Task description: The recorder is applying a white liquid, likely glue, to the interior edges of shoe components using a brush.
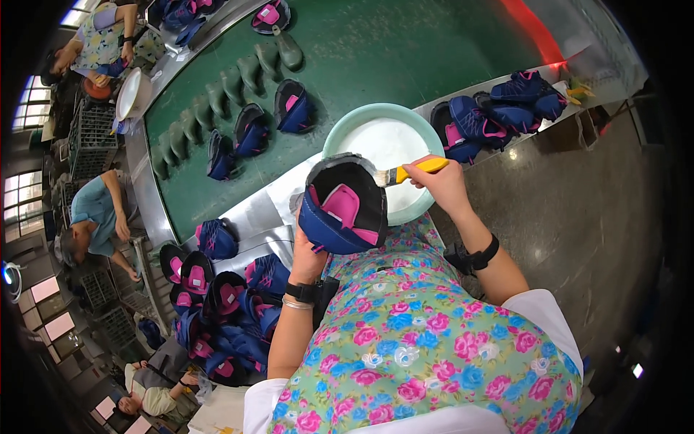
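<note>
A navy shoe upper [329,226] with pink lining is held up in my left hand [306,253], its open underside facing me. The fingers wrap its left side and are partly hidden behind it. My right hand [447,184] grips the yellow handle of a paintbrush [416,171]. White-coated bristles touch the dark rim of the upper on its right side. Just behind both hands stands a pale green basin [340,124] with white liquid in it.
A green conveyor belt [354,50] with a metal edge carries a row of grey-green shoe lasts [249,72] and several uppers. More navy uppers are heaped at left [231,325] and on the right ledge [499,116]. Other people work along the left side.
</note>
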`<state>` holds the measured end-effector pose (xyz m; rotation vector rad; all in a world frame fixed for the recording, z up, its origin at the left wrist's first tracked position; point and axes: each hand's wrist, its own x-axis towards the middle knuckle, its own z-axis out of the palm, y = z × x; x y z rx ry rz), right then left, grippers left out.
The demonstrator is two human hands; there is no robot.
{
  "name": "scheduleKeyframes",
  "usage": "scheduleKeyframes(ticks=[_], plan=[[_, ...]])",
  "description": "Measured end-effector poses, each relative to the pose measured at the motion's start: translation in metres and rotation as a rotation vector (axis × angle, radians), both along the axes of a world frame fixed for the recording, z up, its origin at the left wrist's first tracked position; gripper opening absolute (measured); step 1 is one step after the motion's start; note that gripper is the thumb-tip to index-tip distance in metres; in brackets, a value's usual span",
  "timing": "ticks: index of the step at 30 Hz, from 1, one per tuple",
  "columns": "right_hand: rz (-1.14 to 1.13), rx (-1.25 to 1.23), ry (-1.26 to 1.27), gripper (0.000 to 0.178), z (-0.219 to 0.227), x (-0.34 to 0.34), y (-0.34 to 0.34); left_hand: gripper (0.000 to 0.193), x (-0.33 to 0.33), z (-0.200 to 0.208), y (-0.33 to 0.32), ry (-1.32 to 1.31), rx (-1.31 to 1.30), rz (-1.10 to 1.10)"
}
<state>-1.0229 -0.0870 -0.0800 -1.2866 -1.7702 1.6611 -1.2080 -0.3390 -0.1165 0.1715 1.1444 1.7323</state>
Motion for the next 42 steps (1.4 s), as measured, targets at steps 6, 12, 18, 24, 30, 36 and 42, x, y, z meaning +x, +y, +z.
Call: scheduleKeyframes(ticks=[6, 12, 18, 24, 30, 36, 42], plan=[[0.009, -0.074, 0.081, 0.025, 0.046, -0.007, -0.032, 0.079, -0.011, 0.007, 0.005, 0.199, -0.005, 0.082], [0.176, -0.149, 0.180, 0.017, 0.093, 0.007, -0.033, 0.073, -0.022, 0.007, -0.004, 0.477, -0.099, 0.074], [0.396, -0.005, 0.155, 0.011, 0.090, 0.006, -0.013, 0.054, -0.016, 0.007, -0.014, 0.164, 0.122, 0.196], [0.425, 0.120, 0.159, 0.014, 0.079, -0.014, 0.002, 0.034, -0.013, 0.010, -0.037, -0.008, 0.165, 0.221], [0.479, 0.260, 0.128, 0.016, 0.091, -0.051, 0.013, 0.033, -0.012, 0.027, -0.054, -0.179, 0.023, 0.312], [0.765, 0.231, 0.401, 0.015, 0.135, -0.107, -0.022, 0.025, -0.022, 0.034, -0.074, -0.631, -0.052, 0.315], [1.241, -0.002, 0.509, 0.018, 0.145, -0.161, -0.088, 0.039, -0.005, 0.018, -0.080, -0.122, 0.093, 0.220]])
